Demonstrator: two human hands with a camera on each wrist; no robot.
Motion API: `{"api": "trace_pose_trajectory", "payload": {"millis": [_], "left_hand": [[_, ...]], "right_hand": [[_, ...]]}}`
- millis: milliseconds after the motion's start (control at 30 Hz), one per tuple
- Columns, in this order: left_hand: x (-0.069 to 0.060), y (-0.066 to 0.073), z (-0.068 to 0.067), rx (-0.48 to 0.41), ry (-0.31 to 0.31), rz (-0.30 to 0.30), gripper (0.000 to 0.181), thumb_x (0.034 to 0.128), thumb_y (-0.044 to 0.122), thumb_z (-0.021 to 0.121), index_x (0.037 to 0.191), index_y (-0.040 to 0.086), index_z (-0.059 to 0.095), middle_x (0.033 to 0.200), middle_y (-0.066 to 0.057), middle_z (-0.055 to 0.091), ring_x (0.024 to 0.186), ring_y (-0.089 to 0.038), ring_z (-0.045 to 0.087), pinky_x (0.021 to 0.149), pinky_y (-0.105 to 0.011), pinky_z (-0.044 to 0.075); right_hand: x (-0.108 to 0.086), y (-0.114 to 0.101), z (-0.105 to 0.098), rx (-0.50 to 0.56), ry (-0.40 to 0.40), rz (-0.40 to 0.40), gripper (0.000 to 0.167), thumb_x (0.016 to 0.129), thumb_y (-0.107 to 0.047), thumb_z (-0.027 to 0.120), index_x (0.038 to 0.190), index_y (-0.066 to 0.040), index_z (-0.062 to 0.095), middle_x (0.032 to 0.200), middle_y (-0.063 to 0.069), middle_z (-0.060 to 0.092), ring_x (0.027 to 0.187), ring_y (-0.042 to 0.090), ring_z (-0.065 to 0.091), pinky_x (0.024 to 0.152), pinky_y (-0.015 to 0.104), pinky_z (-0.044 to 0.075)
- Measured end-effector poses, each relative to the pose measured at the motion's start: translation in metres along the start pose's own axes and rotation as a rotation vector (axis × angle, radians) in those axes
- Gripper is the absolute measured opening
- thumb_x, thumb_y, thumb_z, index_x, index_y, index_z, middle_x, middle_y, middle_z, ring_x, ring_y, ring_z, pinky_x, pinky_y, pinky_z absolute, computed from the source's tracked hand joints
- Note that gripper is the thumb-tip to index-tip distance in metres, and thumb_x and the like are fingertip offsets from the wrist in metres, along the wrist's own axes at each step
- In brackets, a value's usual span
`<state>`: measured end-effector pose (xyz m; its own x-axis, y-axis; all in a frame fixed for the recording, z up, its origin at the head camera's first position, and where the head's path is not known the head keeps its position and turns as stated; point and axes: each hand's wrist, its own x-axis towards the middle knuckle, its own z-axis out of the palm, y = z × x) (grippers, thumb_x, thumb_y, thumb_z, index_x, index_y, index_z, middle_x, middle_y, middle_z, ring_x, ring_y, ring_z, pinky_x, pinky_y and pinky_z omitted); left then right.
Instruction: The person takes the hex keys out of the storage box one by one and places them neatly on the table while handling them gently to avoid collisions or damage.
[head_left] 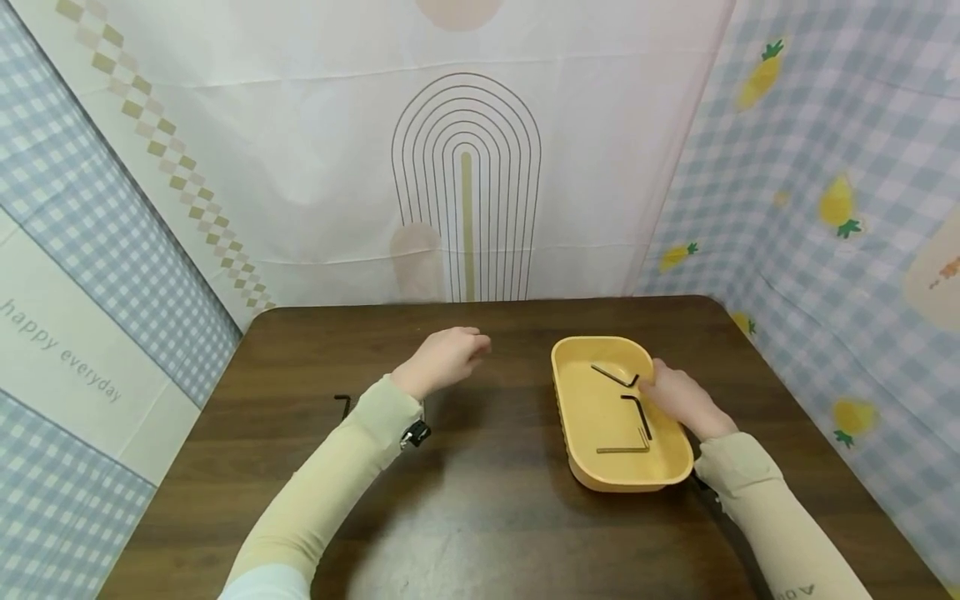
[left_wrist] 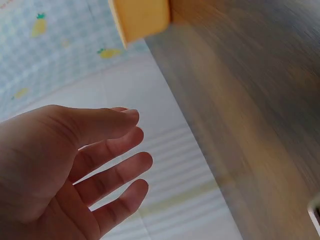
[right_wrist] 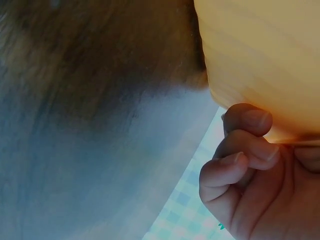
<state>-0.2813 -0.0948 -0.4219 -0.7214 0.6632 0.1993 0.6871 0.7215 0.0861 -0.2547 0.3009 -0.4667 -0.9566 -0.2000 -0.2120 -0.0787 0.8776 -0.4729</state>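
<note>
In the head view, my right hand (head_left: 678,398) grips the right rim of a yellow plastic basket (head_left: 565,417). The right wrist view shows the fingers of this hand (right_wrist: 245,165) curled at the basket's edge (right_wrist: 260,60). Inside the basket lie several L-shaped hex keys, among them a black one (head_left: 639,414) and a brass-toned one (head_left: 622,450). My left hand (head_left: 446,358) hovers over the table left of the basket. Its fingers (left_wrist: 117,177) are loosely bent and hold nothing in the left wrist view.
Another black hex key (head_left: 345,402) lies on the dark wooden table (head_left: 480,517) at the left, partly hidden by my left forearm. A patterned cloth (head_left: 322,167) hangs behind the table's far edge, with checked cloth at both sides.
</note>
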Motion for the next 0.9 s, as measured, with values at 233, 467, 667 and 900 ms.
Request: {"api": "trace_pose_trajectory", "payload": {"millis": [233,467,667,900], "left_hand": [[0.026,0.027,0.000,-0.002,-0.022,0.039,0.014,0.0937,0.013,0.070,0.107,0.012,0.072,0.102,-0.002,0.067,0.094,-0.021,0.068,0.079,-0.038,0.055],[0.046,0.057,0.007,-0.010,-0.046,0.092,0.019,0.0958,0.016,0.068,0.115,0.014,0.070,0.101,-0.001,0.067,0.088,-0.016,0.066,0.075,-0.033,0.055],[0.061,0.078,0.015,0.012,-0.066,0.117,0.023,0.0966,0.016,0.065,0.119,0.014,0.068,0.103,0.000,0.068,0.084,-0.013,0.064,0.073,-0.030,0.053],[0.077,0.093,0.022,0.044,-0.146,0.154,0.024,0.0961,0.015,0.065,0.119,0.014,0.069,0.113,-0.001,0.069,0.097,-0.016,0.067,0.081,-0.030,0.054]], "right_hand": [[0.001,0.001,-0.002,0.014,0.003,0.000,0.060,0.103,-0.020,0.040,0.142,0.022,0.024,0.095,0.024,0.062,0.070,0.024,0.064,0.061,0.038,0.050],[0.001,0.006,-0.001,0.101,-0.022,0.015,0.058,0.102,-0.023,0.043,0.142,0.017,0.029,0.093,0.021,0.064,0.070,0.023,0.067,0.060,0.038,0.054],[0.000,0.009,-0.004,0.124,-0.019,0.005,0.056,0.106,-0.033,0.044,0.138,0.013,0.037,0.095,0.020,0.065,0.076,0.024,0.068,0.065,0.040,0.055],[-0.003,0.007,-0.007,0.041,0.042,-0.036,0.066,0.109,-0.044,0.035,0.139,0.014,0.040,0.123,0.036,0.057,0.106,0.046,0.062,0.082,0.054,0.051]]}}
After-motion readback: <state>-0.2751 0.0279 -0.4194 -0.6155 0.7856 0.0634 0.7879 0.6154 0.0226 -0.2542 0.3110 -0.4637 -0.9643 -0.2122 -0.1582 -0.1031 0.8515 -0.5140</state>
